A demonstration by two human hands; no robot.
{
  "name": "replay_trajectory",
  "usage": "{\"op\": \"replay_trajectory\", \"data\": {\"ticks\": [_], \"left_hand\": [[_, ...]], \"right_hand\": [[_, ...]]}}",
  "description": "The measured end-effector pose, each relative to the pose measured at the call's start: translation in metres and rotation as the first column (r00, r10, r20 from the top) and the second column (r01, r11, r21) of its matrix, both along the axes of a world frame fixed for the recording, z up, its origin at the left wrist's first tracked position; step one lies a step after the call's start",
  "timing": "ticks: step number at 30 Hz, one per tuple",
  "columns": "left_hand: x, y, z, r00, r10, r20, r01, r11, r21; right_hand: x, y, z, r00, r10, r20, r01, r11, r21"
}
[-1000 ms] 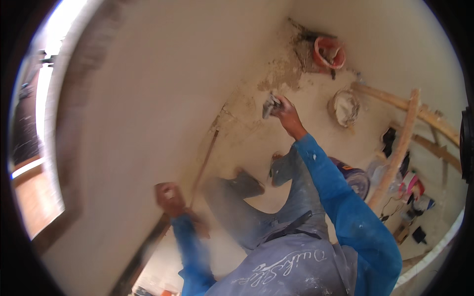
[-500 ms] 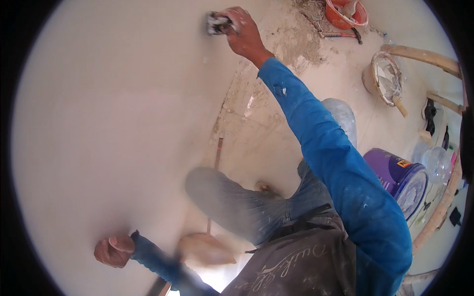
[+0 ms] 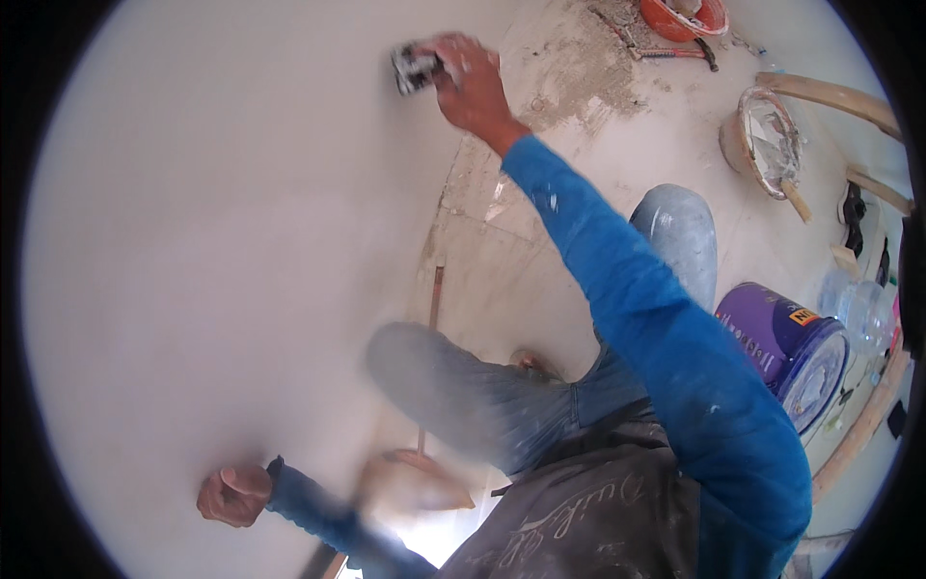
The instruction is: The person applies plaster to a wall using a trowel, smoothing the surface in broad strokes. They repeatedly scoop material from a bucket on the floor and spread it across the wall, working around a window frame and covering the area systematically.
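Note:
My right hand (image 3: 470,82) is stretched far ahead against the pale wall (image 3: 241,261), gripping a small black block smeared with white (image 3: 416,69). Its fingers are closed over the block, whose working face is turned to the wall and hidden; its exact kind cannot be told. Near the lower left, my left hand (image 3: 234,495) rests by the same wall, its fingers curled in a loose fist and nothing showing in it. White dust marks the right hand and the blue sleeve (image 3: 617,256).
To the right stand a purple bucket (image 3: 762,323), a round tub with white paste (image 3: 741,145) and a wooden-handled tool. A red basin (image 3: 666,24) and a hammer (image 3: 675,53) lie farther off. A long-handled broom (image 3: 429,386) is beside my knee; wooden poles (image 3: 830,101) line the right.
My right hand and the block have come slightly nearer along the wall. The left fist sits a little farther right in view. The floor things have shifted right as the view moved.

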State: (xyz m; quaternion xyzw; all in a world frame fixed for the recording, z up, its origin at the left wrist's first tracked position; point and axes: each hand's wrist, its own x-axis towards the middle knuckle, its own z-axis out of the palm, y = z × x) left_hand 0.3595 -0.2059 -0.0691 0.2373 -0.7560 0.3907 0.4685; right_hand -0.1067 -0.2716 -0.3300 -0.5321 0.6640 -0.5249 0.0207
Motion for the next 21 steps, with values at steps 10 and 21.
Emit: {"op": "replay_trajectory", "data": {"ticks": [10,21], "left_hand": [[-0.002,0.002,0.002,0.999,0.041,0.006,-0.041,0.999,-0.013],[0.002,0.011,0.003,0.993,0.109,-0.042,-0.111,0.993,-0.044]], "right_hand": [[0.094,0.059,-0.114,0.683,-0.063,0.728,-0.221,0.932,0.288],[0.094,0.021,0.08,-0.167,0.087,0.982,-0.236,0.964,-0.126]]}}
